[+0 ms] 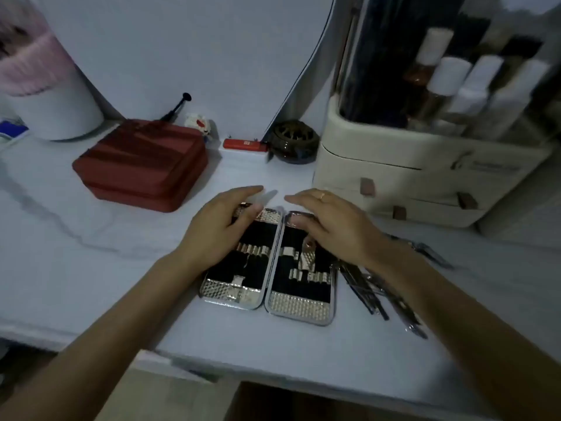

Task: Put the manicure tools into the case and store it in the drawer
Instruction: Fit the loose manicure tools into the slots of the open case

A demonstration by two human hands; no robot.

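Note:
A silver manicure case (267, 287) lies spread flat on the white tabletop, its two halves lined in black with shiny elastic loops that hold no tools. My left hand (218, 229) rests on the far part of the left half, fingers apart. My right hand (334, 226), with a ring, lies over the far part of the right half, fingers spread. Several metal manicure tools (373, 293) lie loose on the table just right of the case, partly hidden under my right forearm.
A red box (142, 165) sits at the back left. A cream cosmetics organiser with small drawers (425, 180) stands at the back right. A dark round dish (294, 142) and an orange lighter (243, 144) lie against the wall. The table's front edge runs below the case.

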